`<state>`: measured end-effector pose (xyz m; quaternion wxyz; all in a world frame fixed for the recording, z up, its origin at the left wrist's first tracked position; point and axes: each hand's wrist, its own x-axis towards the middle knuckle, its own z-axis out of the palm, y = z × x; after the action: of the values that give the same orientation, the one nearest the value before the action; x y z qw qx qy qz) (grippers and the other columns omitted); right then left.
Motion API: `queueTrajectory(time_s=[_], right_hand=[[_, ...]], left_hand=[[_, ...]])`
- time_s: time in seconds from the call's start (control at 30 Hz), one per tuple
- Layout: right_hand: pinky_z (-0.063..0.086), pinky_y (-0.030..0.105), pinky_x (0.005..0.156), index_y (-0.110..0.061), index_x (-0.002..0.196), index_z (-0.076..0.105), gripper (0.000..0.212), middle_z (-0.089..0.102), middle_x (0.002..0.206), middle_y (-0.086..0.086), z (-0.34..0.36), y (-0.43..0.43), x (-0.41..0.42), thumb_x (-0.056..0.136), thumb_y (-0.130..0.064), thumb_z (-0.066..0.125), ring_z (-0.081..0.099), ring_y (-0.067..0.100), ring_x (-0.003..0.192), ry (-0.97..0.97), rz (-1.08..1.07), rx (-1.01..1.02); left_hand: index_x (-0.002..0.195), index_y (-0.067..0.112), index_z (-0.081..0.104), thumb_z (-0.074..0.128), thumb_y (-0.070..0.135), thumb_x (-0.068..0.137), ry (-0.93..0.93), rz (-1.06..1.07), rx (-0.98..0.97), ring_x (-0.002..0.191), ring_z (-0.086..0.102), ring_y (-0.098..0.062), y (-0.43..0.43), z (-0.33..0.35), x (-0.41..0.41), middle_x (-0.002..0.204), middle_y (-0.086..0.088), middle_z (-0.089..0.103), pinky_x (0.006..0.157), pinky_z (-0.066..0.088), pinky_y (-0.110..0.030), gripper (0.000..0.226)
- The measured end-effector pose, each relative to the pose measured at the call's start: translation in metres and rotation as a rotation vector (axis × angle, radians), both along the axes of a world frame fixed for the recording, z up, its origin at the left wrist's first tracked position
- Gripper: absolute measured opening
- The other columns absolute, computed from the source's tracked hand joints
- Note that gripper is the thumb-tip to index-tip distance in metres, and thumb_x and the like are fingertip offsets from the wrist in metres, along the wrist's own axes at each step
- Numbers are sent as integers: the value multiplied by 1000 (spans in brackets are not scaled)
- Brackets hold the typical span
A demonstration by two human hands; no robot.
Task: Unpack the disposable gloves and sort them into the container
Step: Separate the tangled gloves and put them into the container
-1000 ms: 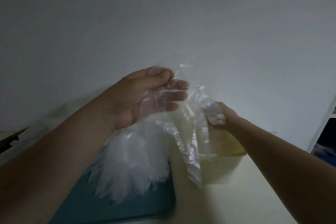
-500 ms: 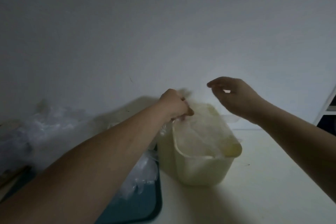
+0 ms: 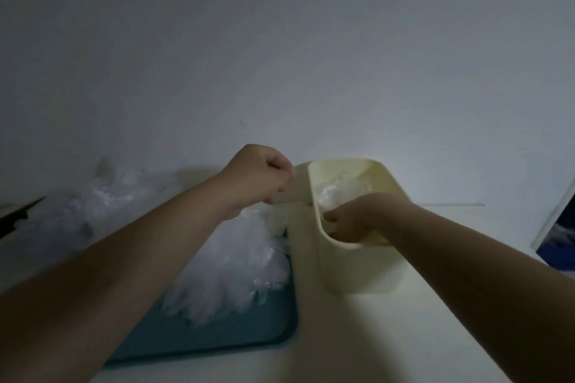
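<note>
A cream plastic container stands right of centre on the table, with clear disposable gloves bunched inside it. A fluffy pile of clear gloves lies on a teal tray to its left. My left hand is a closed fist against the container's outer left wall, and the pile's upper end rises into its grip. My right hand reaches down inside the container, fingers curled against the inner left wall, just in front of the gloves. What its fingers hold is hidden by the rim.
Crumpled clear packaging lies at the back left against the white wall. A dark object pokes in at the far left edge. A white frame with a dark blue area borders the table on the right.
One second ago both hands held gloves up in the air. My right hand then dropped from above the container into it, and my left fist moved from the rim to the outer left wall.
</note>
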<state>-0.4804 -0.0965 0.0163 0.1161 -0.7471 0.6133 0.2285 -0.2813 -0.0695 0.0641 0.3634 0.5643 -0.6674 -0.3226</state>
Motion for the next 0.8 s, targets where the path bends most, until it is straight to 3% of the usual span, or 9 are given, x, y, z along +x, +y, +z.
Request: queueTrajectory(time_s=[0.13,0.2,0.27,0.37,0.43,0.57,0.63,0.7,0.8], right_hand=[[44,33,104,-33,159,35,68,44,160,-2,43,16,6,97,-51,59,52,23,137,-138,-17,-90],[45,34,106,-24,156,43,61,48,156,-1,65,28,10,99,-39,59,54,23,135,-126,7,-207],[47,38,110,-17,146,53,51,55,148,3,76,40,24,97,-28,59,56,24,131,-161,33,-384],[48,40,110,-20,139,61,43,60,143,3,69,57,64,97,-28,56,59,24,128,-438,107,-559],[48,32,108,-21,139,63,40,64,139,0,50,68,96,100,-25,53,61,18,124,-688,160,-513],[63,30,79,-18,137,65,37,72,99,-1,-17,64,134,101,-19,53,71,17,83,-1100,-41,-305],[56,23,61,-18,135,65,35,70,90,-1,-44,51,143,102,-19,54,68,15,72,-1138,-139,-317],[51,18,60,-19,132,67,33,69,93,-3,-57,37,148,101,-23,57,65,11,73,-1145,-198,-349],[59,30,68,-21,127,69,30,72,100,-2,-63,20,154,100,-31,59,69,16,83,-1171,-285,-336]], left_hand=[[88,28,78,72,30,94,-272,24,-151,80,70,-2,20,-19,52,89,13,76,80,61,-33,8],[99,32,75,72,38,94,-428,66,-173,97,67,-4,26,-35,79,107,16,70,94,57,-34,9],[120,32,69,73,45,92,-542,101,-143,116,59,-12,31,-56,102,127,13,60,104,49,-35,31],[144,31,56,75,49,90,-634,127,-99,135,49,-18,35,-88,120,150,8,47,112,44,-36,61],[152,30,48,74,45,91,-601,138,-57,136,49,-21,37,-105,125,155,6,42,113,44,-39,68],[140,30,61,77,33,91,-395,162,-138,109,62,-11,37,-133,136,123,13,58,98,53,-32,52],[119,30,73,76,25,92,-310,190,-192,94,63,0,35,-138,145,105,16,63,88,51,-20,28],[102,31,78,75,21,94,-261,212,-233,87,64,2,33,-137,153,95,16,67,84,52,-17,13],[97,28,81,75,22,94,-183,223,-302,84,67,-3,34,-128,160,91,13,70,81,54,-17,9]])
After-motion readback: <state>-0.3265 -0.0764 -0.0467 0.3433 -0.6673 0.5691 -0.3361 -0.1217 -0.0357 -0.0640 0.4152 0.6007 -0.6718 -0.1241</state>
